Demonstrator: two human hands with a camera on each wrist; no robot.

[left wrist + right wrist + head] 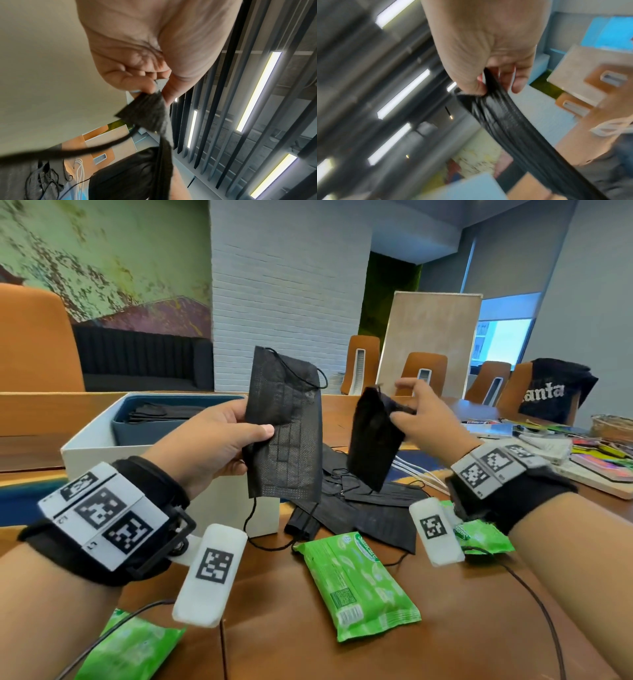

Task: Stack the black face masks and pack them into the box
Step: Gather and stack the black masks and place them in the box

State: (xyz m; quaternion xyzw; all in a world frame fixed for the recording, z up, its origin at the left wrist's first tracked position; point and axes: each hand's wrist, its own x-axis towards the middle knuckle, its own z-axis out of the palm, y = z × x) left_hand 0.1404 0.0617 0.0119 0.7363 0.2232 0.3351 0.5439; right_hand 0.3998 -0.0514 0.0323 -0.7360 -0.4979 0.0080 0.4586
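Fingers and thumb of left hand (209, 440) pinch one black face mask (286, 422) upright by its edge; right hand (424, 419) pinches second mask (373, 440), hanging below fingertips.

Two black masks are held up, one (284, 422) in the left hand, one (373, 440) in the right. Three green wipe packs (356, 580) are counted on the table. One box (85, 446) is seen. Loose masks (359, 508) in the pile cannot be counted.

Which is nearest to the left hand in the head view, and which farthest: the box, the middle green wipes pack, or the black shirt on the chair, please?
From the left hand:
1. Box, just behind it, left.
2. Green wipes pack, below, centre of the table.
3. Black shirt, far right, on a chair.
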